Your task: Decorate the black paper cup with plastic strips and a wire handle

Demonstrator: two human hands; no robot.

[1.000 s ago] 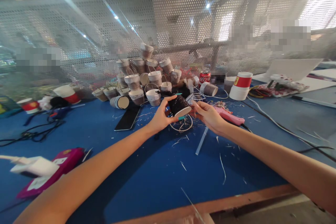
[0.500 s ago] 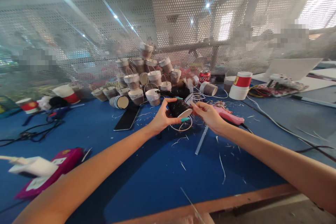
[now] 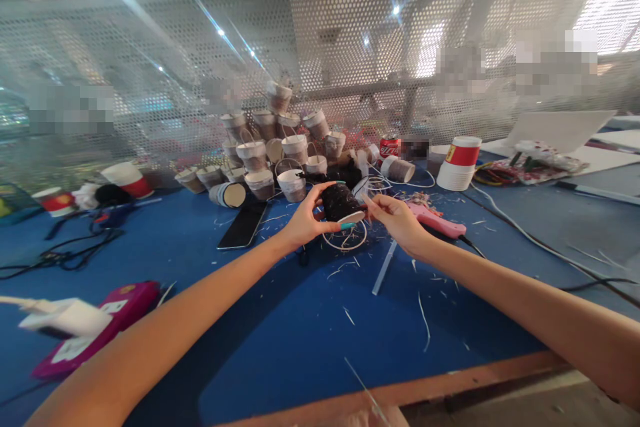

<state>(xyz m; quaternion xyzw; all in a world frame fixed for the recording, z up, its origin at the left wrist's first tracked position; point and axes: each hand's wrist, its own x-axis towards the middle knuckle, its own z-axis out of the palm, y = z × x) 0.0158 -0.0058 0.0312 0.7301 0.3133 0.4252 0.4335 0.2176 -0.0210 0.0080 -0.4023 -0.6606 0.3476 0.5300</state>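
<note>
My left hand (image 3: 306,221) grips a small black-wrapped paper cup (image 3: 341,203), tipped on its side above the blue table (image 3: 280,340). My right hand (image 3: 397,222) is pinched at the cup's right edge, fingers closed on its rim or a thin white strip there; I cannot tell which. A white wire loop (image 3: 345,240) lies on the table just under the cup. Behind my hands rises a pile of small brown-and-white cups with wire handles (image 3: 273,147).
A pink glue gun (image 3: 436,221) and a clear glue stick (image 3: 384,268) lie by my right hand. A black phone (image 3: 243,225) lies left, a magenta device (image 3: 100,327) near left. Stacked red-and-white cups (image 3: 459,163), a red can (image 3: 390,147), cables and perforated mesh stand behind.
The cup has been turned slightly in my left hand, its white rim now facing lower right. My right hand has moved in closer to the rim.
</note>
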